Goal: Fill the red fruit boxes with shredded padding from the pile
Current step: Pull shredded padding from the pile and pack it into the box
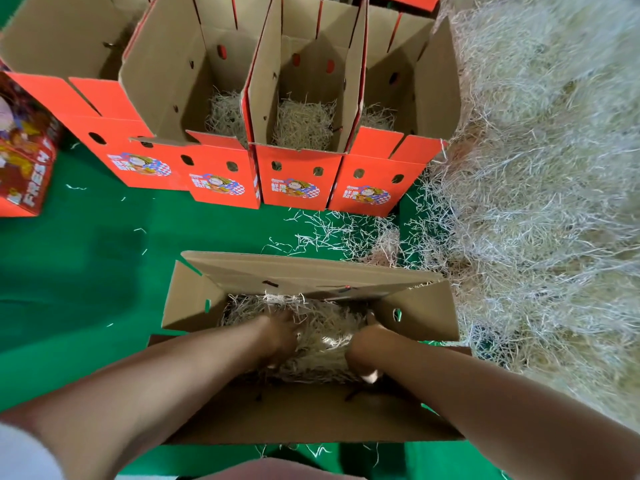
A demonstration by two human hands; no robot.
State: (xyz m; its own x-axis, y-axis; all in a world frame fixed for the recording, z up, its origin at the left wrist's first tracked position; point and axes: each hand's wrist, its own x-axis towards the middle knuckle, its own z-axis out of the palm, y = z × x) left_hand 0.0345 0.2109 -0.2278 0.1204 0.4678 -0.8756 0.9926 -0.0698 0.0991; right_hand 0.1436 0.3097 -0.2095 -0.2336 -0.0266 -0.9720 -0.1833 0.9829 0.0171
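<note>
Left hand [280, 336] and right hand [367, 344] buried in shredded padding [325, 327], can't tell their grip; I'd press evenly into the box [422, 313] corners beside them.

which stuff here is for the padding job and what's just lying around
In the job: near box, padding inside it, left hand, right hand, pile, back-row boxes.
Lying about: printed box at far left, stray shreds on the floor.
</note>
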